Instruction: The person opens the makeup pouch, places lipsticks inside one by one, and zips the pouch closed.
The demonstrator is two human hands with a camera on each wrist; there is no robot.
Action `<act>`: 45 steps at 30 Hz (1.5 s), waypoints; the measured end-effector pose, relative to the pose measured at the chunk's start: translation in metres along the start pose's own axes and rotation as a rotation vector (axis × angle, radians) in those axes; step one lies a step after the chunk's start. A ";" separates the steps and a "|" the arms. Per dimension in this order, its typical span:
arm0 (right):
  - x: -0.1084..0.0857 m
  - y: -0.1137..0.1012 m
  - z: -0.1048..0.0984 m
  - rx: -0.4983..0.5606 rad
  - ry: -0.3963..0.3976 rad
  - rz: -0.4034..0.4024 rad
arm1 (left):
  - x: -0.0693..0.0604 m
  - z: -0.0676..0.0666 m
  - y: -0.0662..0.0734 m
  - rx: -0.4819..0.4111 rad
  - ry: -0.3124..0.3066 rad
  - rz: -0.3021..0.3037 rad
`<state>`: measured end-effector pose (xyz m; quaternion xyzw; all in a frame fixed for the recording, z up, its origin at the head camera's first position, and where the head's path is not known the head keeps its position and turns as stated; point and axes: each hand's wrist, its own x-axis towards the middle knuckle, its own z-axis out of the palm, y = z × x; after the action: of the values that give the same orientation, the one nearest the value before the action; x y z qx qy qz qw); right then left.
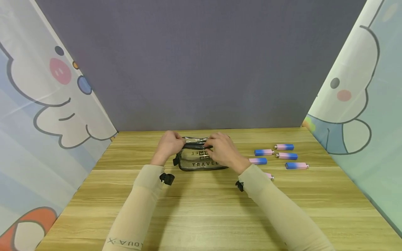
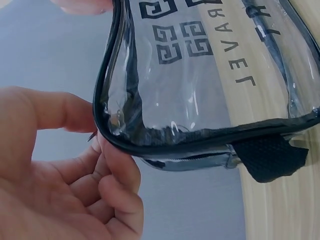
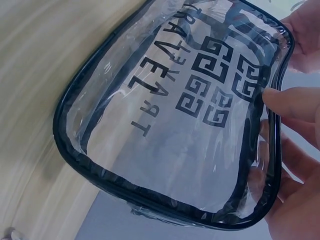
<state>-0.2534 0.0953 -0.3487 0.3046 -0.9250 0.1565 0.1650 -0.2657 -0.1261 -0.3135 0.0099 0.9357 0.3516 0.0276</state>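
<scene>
A clear zip pouch with black edging stands on the table, printed with a dark geometric logo and the word TRAVEL. At its upper left corner my left hand pinches the black-trimmed edge between thumb and fingers; the left wrist view shows this grip beside the corner, with a black fabric tab on the pouch's end. Farther right along the same top edge, my right hand pinches the rim, its thumb on the near face and other fingers behind in the right wrist view. Nothing shows inside the transparent pouch.
Several small blue-and-pink tubes with silvery ends lie to the right, among them one tube near the right side and another tube farther back. A grey panel rises behind the wooden table. Cartoon-printed curtains flank both sides.
</scene>
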 end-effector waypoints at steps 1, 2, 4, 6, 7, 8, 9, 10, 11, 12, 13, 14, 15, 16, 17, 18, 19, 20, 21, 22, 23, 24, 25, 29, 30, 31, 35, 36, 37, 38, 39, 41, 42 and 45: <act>0.000 0.000 0.000 -0.001 0.005 -0.002 | 0.000 0.000 0.001 0.011 -0.001 -0.002; 0.000 0.000 0.001 -0.003 0.009 -0.004 | 0.000 0.001 0.003 0.015 -0.001 -0.005; -0.001 -0.001 0.001 -0.003 0.014 -0.010 | 0.000 0.001 0.005 0.020 -0.002 -0.011; -0.001 -0.002 0.001 -0.003 0.016 -0.015 | -0.001 0.002 0.006 0.028 0.005 -0.014; -0.001 -0.002 0.002 -0.003 0.015 -0.018 | -0.001 0.003 0.007 0.032 0.008 -0.011; -0.001 -0.002 0.002 -0.002 0.013 -0.020 | -0.001 0.004 0.007 0.036 0.008 -0.010; -0.001 -0.003 0.002 0.001 0.014 -0.021 | -0.001 0.004 0.008 0.040 0.009 -0.006; -0.001 -0.003 0.002 0.001 0.014 -0.021 | -0.001 0.005 0.010 0.045 0.011 -0.005; -0.001 -0.003 0.003 0.002 0.014 -0.021 | -0.001 0.006 0.010 0.047 0.009 -0.004; -0.001 -0.003 0.003 0.003 0.015 -0.022 | 0.000 0.006 0.011 0.052 0.008 -0.003; -0.001 -0.003 0.003 0.004 0.015 -0.021 | 0.000 0.007 0.012 0.050 0.005 -0.005; -0.001 -0.003 0.003 0.006 0.016 -0.021 | 0.000 0.007 0.013 0.052 0.001 -0.008; -0.001 -0.004 0.003 0.005 0.017 -0.022 | 0.000 0.008 0.014 0.054 0.001 -0.009; -0.001 -0.004 0.003 0.006 0.018 -0.023 | 0.000 0.008 0.014 0.057 -0.001 -0.011; 0.000 -0.004 0.003 0.006 0.019 -0.025 | 0.001 0.008 0.015 0.060 0.002 -0.011; 0.000 -0.005 0.003 0.008 0.021 -0.026 | 0.001 0.009 0.015 0.067 0.004 -0.006; 0.000 -0.005 0.003 0.007 0.023 -0.028 | 0.000 0.009 0.016 0.070 0.004 -0.001; 0.000 -0.005 0.003 0.008 0.026 -0.030 | 0.000 0.009 0.016 0.074 0.006 0.005; 0.000 -0.006 0.003 0.007 0.028 -0.033 | 0.000 0.010 0.017 0.074 0.006 0.008; 0.000 -0.006 0.002 0.007 0.029 -0.036 | 0.000 0.010 0.018 0.075 0.007 0.011; 0.000 -0.007 0.003 0.006 0.030 -0.038 | 0.000 0.011 0.018 0.077 0.009 0.013; 0.000 -0.007 0.003 0.006 0.033 -0.041 | 0.000 0.011 0.019 0.081 0.008 0.011; 0.000 -0.007 0.003 0.005 0.034 -0.044 | -0.001 0.012 0.020 0.076 0.007 0.005; 0.000 -0.008 0.004 0.003 0.040 -0.047 | -0.001 0.014 0.023 0.075 0.001 -0.012; 0.000 -0.008 0.005 0.002 0.041 -0.047 | -0.001 0.015 0.023 0.074 0.001 -0.012; 0.000 -0.008 0.005 0.000 0.041 -0.045 | -0.001 0.015 0.023 0.071 0.000 -0.009; 0.000 -0.008 0.004 0.003 0.027 -0.036 | -0.001 0.017 0.021 0.066 0.014 0.009; 0.000 -0.008 0.003 0.005 0.021 -0.035 | -0.001 0.017 0.020 0.067 0.018 0.016; 0.000 -0.008 0.003 0.014 0.013 -0.032 | -0.001 0.016 0.020 0.067 0.020 0.019; 0.000 -0.008 0.002 0.028 0.006 -0.028 | -0.001 0.016 0.019 0.067 0.025 0.023; -0.001 -0.007 0.001 0.042 0.000 -0.024 | -0.001 0.016 0.019 0.068 0.026 0.026; -0.001 -0.006 -0.002 0.064 -0.003 -0.016 | -0.001 0.015 0.018 0.066 0.026 0.032; -0.002 -0.005 -0.003 0.070 -0.002 -0.014 | -0.001 0.014 0.017 0.060 0.025 0.031; -0.003 -0.001 -0.006 0.071 0.009 -0.003 | -0.001 0.013 0.016 0.044 0.022 0.035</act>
<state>-0.2490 0.0982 -0.3443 0.3108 -0.9176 0.1905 0.1583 -0.2639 -0.1057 -0.3124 0.0230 0.9432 0.3313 0.0108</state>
